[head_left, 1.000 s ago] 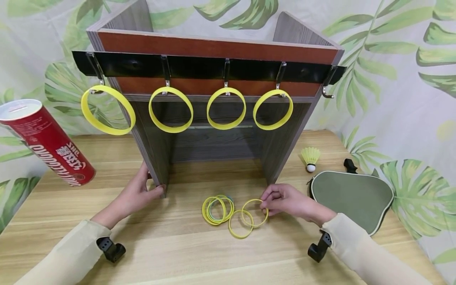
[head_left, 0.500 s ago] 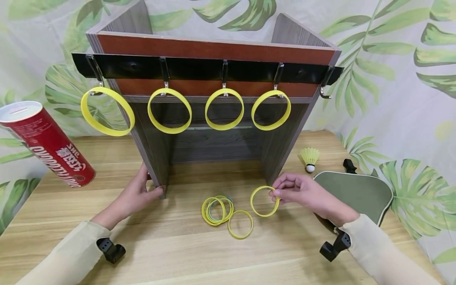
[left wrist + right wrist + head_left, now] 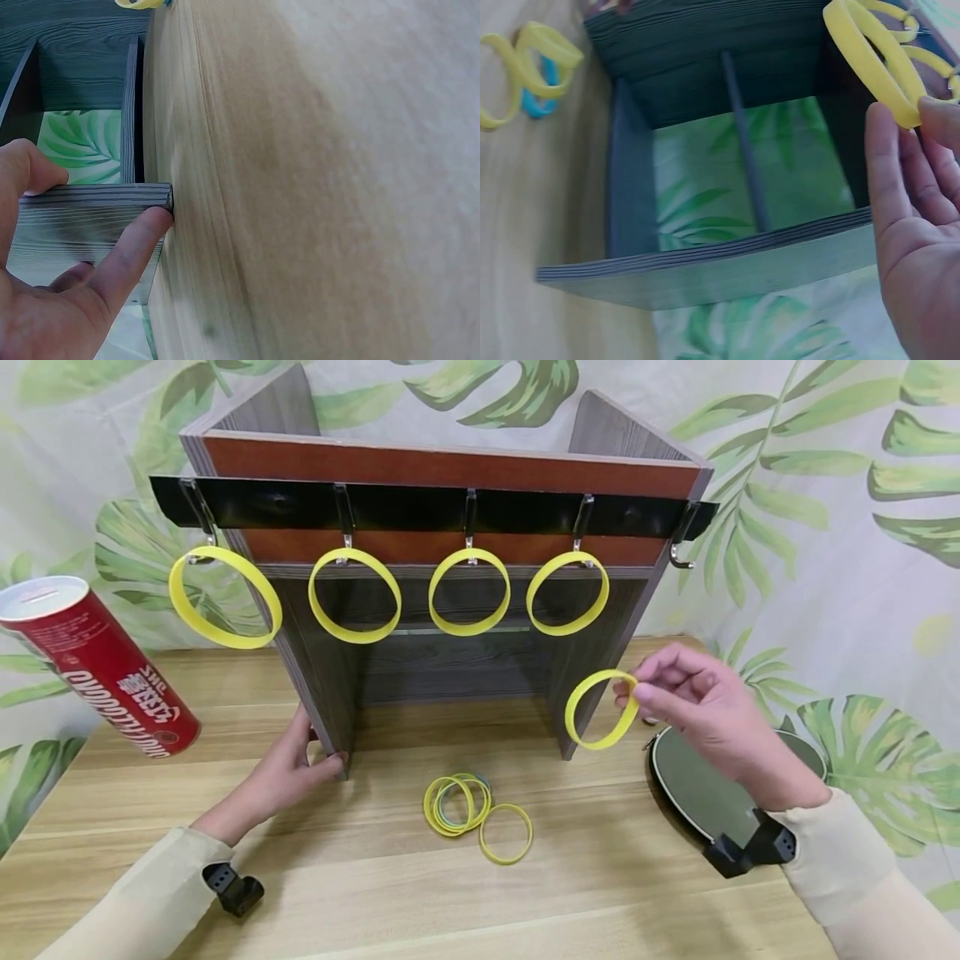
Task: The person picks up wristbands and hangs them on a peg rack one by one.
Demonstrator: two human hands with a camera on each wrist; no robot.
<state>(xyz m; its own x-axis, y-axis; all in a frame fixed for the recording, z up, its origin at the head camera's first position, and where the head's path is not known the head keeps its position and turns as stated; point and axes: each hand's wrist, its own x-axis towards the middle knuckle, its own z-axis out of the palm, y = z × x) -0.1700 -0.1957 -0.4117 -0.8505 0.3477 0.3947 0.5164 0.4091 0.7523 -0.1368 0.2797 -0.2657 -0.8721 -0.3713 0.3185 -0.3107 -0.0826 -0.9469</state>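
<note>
Between thumb and fingertips, my right hand [image 3: 716,718] pinches a yellow wristband [image 3: 572,714] in the air before the right leg of a grey wooden shelf [image 3: 457,664]. The right wrist view also has this raised wristband [image 3: 874,60], near the fingertips. My left hand [image 3: 288,768] grips the lower front edge of the shelf's left side panel [image 3: 90,214], thumb on the front edge and fingers around the panel. Several yellow wristbands, such as the leftmost wristband [image 3: 180,602], hang from hooks on a black rail [image 3: 420,507]. The rightmost hook [image 3: 678,547] carries none.
On the table [image 3: 360,893] lie a pile of yellow and blue wristbands [image 3: 427,814] and one loose yellow wristband [image 3: 530,839] beside it. A red can [image 3: 120,672] stands left; a green case [image 3: 705,785] lies right, partly behind the right arm.
My right hand has lifted one wristband off the table beside the loose one, moving up and right with it. The left hand keeps its grip on the panel.
</note>
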